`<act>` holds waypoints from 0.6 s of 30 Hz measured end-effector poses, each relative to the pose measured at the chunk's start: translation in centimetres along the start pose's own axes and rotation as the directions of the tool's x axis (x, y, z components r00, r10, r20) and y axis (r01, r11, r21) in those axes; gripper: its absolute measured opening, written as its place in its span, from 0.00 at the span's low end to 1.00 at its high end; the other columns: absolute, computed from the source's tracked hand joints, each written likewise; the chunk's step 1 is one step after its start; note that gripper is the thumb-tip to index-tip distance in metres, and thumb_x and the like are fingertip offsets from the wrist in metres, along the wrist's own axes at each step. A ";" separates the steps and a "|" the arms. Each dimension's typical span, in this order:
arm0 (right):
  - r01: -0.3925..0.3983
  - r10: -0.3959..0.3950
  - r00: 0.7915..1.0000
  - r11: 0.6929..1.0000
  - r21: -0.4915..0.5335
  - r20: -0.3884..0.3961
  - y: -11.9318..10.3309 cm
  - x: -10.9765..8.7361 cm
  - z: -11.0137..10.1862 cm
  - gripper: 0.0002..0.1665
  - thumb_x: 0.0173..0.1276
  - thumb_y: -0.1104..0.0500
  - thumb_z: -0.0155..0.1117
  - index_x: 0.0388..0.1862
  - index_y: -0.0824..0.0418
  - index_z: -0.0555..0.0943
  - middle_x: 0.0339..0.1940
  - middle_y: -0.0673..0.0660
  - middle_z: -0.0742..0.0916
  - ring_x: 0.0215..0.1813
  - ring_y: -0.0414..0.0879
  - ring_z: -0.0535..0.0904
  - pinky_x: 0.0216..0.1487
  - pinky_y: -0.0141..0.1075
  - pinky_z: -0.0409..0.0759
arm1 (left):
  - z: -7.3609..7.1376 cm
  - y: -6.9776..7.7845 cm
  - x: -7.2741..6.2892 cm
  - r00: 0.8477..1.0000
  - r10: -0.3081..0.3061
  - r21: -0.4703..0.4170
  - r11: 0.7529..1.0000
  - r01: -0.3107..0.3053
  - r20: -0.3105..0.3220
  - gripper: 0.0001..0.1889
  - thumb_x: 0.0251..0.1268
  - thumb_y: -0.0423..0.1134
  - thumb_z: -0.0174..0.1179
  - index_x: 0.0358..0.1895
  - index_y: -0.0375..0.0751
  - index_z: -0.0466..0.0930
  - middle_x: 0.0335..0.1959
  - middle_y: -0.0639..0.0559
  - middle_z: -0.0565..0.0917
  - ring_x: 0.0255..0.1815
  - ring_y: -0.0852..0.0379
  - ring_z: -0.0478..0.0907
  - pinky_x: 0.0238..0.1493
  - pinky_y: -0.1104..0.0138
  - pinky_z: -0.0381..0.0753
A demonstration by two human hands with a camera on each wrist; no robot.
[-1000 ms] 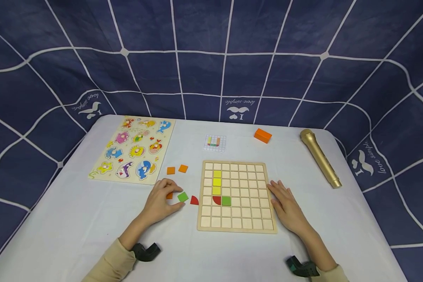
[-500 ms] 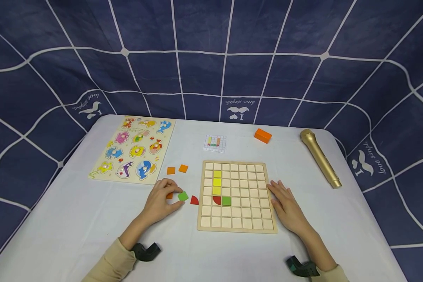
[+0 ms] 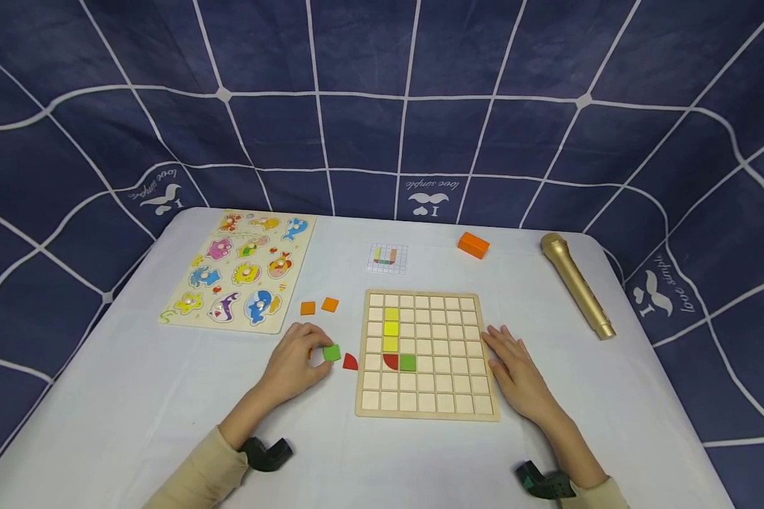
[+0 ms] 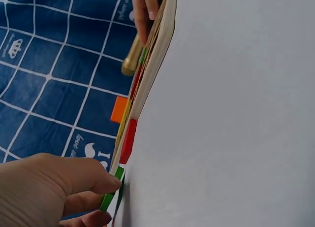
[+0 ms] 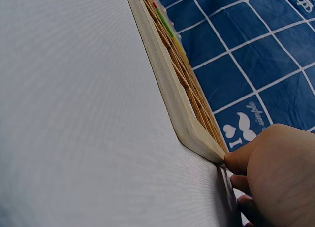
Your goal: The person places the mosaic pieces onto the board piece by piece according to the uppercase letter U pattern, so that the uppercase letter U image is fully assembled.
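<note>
My left hand (image 3: 291, 362) pinches a green square tile (image 3: 332, 352) between thumb and fingertips, left of the wooden grid board (image 3: 436, 417). In the left wrist view this green tile (image 4: 112, 190) is tilted on edge. A red quarter-circle tile (image 3: 350, 362) lies between that hand and the board. On the board, several yellow tiles (image 3: 391, 328) form a column above a red quarter-circle piece (image 3: 391, 361), with a green square (image 3: 408, 363) beside it. My right hand (image 3: 523, 378) rests with fingers extended along the board's right edge.
Orange square tiles (image 3: 308, 308) lie beyond my left hand, one partly hidden by it. An animal peg puzzle (image 3: 242, 272) is at the back left. A small pattern card (image 3: 387, 259), an orange block (image 3: 474, 245) and a gold microphone-shaped object (image 3: 578, 286) sit toward the back and right.
The green tile has turned and shifted slightly toward the board in my left hand's pinch. My right hand and the tiles on the board stay put.
</note>
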State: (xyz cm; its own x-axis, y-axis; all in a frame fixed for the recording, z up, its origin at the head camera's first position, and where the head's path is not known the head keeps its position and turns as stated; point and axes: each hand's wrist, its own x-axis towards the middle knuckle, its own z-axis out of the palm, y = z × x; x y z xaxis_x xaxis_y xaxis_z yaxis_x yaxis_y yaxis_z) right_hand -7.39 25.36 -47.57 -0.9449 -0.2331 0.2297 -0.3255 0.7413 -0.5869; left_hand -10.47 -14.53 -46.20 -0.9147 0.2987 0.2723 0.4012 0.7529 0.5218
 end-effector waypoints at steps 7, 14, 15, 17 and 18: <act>0.012 -0.012 1.000 1.000 0.004 0.001 0.0 0.0 0.0 0.26 0.67 0.66 0.54 0.64 0.65 0.67 0.67 0.64 0.66 0.71 0.61 0.51 0.65 0.59 0.43 | 0.1 2.4 1.8 0.999 0.047 -0.015 0.999 -0.047 0.015 0.13 0.38 0.35 0.70 0.33 0.45 0.82 0.31 0.60 0.77 0.36 0.61 0.67 0.37 0.65 0.69; 0.021 -0.021 1.000 1.000 0.001 0.004 0.0 -0.1 -0.1 0.26 0.67 0.66 0.53 0.65 0.65 0.67 0.68 0.64 0.66 0.71 0.61 0.51 0.65 0.58 0.43 | 1.8 6.3 3.8 0.984 0.156 -0.074 0.986 -0.150 0.082 0.12 0.42 0.38 0.69 0.35 0.45 0.83 0.32 0.60 0.78 0.36 0.63 0.67 0.38 0.68 0.69; 0.022 -0.022 1.000 1.000 0.001 0.005 0.0 -0.1 -0.1 0.26 0.67 0.66 0.53 0.65 0.65 0.67 0.68 0.64 0.66 0.71 0.61 0.51 0.65 0.58 0.43 | 2.1 6.8 4.0 0.981 0.173 -0.077 0.983 -0.166 0.093 0.12 0.42 0.39 0.69 0.35 0.45 0.83 0.32 0.60 0.78 0.36 0.63 0.67 0.37 0.68 0.69; 0.023 -0.023 1.000 1.000 -0.003 0.005 0.0 -0.1 -0.1 0.26 0.67 0.66 0.53 0.65 0.65 0.67 0.68 0.64 0.66 0.71 0.61 0.51 0.65 0.58 0.43 | 2.8 7.7 4.4 0.972 0.205 -0.077 0.977 -0.197 0.112 0.12 0.42 0.40 0.69 0.35 0.45 0.83 0.31 0.60 0.78 0.36 0.63 0.67 0.37 0.69 0.69; 0.023 -0.023 1.000 1.000 -0.003 0.004 0.0 -0.1 -0.1 0.26 0.67 0.66 0.53 0.65 0.65 0.67 0.68 0.64 0.66 0.71 0.61 0.51 0.65 0.58 0.43 | 3.1 8.2 4.6 0.968 0.220 -0.079 0.974 -0.212 0.122 0.12 0.42 0.40 0.68 0.35 0.45 0.83 0.31 0.59 0.78 0.35 0.63 0.67 0.36 0.70 0.68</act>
State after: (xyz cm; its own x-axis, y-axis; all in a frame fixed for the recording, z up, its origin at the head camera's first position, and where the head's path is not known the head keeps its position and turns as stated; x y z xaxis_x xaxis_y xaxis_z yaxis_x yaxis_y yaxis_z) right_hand -7.30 25.44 -47.55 -0.9374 -0.2526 0.2397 -0.3469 0.7379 -0.5789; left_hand -11.58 -5.17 -43.18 -0.8028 0.5265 0.2797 0.5883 0.6237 0.5147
